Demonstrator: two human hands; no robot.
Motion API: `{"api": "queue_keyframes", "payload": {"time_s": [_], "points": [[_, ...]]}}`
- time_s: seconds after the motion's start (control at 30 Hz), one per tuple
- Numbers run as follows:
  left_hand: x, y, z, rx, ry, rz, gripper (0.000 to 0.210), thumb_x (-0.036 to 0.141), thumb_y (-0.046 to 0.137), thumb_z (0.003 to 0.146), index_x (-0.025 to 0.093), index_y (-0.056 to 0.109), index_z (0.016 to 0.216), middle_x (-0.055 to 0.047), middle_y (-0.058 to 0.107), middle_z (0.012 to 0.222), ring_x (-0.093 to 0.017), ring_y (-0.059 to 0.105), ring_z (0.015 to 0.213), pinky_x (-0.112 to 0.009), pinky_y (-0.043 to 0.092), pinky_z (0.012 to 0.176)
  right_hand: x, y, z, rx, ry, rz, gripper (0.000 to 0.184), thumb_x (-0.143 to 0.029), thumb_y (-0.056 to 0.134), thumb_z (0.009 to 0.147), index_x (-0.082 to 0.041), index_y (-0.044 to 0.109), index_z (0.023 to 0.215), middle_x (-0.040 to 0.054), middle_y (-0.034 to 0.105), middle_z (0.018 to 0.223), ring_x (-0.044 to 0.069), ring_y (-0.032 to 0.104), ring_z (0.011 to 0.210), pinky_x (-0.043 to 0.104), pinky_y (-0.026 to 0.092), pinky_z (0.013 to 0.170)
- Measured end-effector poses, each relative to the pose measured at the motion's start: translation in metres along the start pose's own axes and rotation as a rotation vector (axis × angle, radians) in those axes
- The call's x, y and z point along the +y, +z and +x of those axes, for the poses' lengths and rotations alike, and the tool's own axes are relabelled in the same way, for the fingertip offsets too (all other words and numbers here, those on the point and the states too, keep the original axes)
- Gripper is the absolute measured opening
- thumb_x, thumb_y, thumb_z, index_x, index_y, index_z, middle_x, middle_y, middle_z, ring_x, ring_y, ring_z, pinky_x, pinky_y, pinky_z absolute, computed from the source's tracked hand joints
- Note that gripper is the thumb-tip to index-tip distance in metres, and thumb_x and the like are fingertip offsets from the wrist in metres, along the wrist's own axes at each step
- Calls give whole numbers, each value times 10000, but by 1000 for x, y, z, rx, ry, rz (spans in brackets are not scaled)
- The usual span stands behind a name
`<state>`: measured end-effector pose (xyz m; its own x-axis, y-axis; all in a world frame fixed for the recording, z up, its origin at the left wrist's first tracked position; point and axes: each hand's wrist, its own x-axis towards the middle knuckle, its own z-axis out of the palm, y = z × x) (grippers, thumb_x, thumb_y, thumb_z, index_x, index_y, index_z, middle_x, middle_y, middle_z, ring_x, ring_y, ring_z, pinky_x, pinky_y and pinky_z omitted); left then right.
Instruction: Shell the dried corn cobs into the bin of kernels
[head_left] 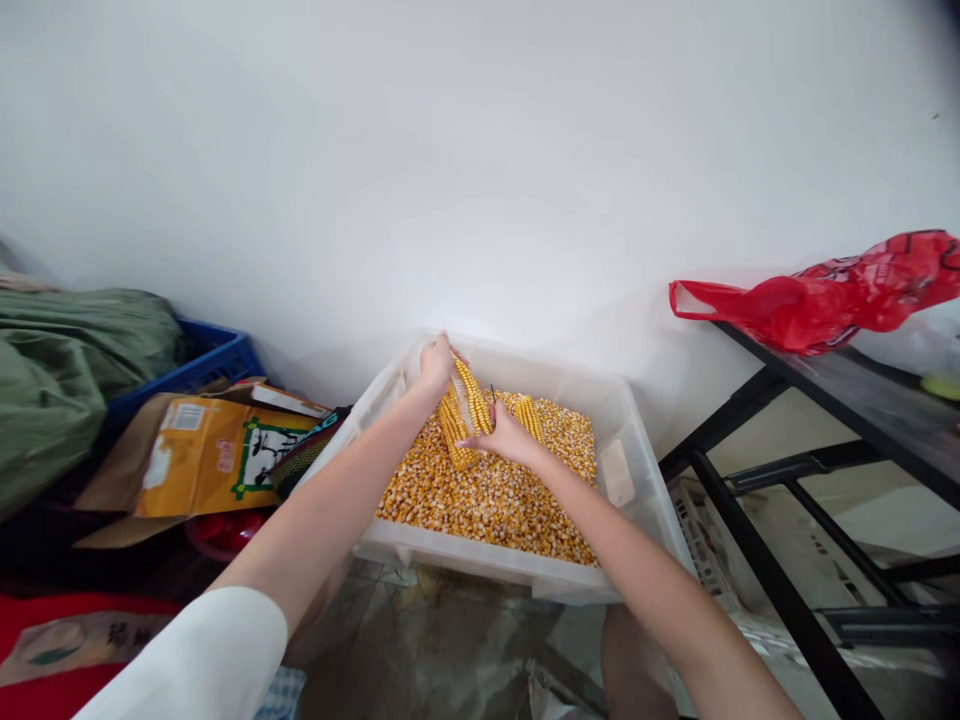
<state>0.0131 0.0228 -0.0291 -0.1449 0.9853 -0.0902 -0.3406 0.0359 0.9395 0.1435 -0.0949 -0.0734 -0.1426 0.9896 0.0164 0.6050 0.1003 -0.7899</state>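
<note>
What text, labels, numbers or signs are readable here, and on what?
"AG", possibly a word's end: dark mesh item.
Yellow carton: red lettering too blurred; barcode, no readable digits.
Red package, lower left: dark characters too blurred.
Red plastic bag: black print, too creased to read.
Pale label on plastic tub: nothing legible.

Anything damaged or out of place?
The yellow carton, left of the translucent bin, looks damaged: flaps splayed, a ragged pale patch on its side. The held corn ear has a bare strip among its kernels.

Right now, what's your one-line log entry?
left hand: holding upper end of corn cob | right hand: gripping lower, slim dark object alongside | tub: loose kernels, another cob
</note>
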Motion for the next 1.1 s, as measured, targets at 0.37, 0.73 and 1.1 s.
{"api": "queue_keyframes", "payload": {"time_s": [0.37,0.73,1.1], "points": [[0,9,-13,-41,64,80,405,484,381,824,189,480,565,-65,486,414,-240,583,527,-318,428,509,9,5,2,2,-62,98,510,-410,690,582,-204,388,938,29,533,908,186,530,818,351,431,738],[1,12,-20,-15,38,56,395,462,395,826,185,480,557,-53,485,406,-231,582,501,-313,418,512,-2,8,-1,161,4,-41,492,-448,675,576,-217,361,876,-11,479,774,165,485,686,306,394,623],[-3,16,-25,-82,20,33,396,496,412,808,190,482,566,-47,481,394,-231,586,519,-309,422,516,0,-2,-2,77,-49,68,433,-467,650,613,-216,342,785,-37,423,709,127,433,629,272,375,589]]}}
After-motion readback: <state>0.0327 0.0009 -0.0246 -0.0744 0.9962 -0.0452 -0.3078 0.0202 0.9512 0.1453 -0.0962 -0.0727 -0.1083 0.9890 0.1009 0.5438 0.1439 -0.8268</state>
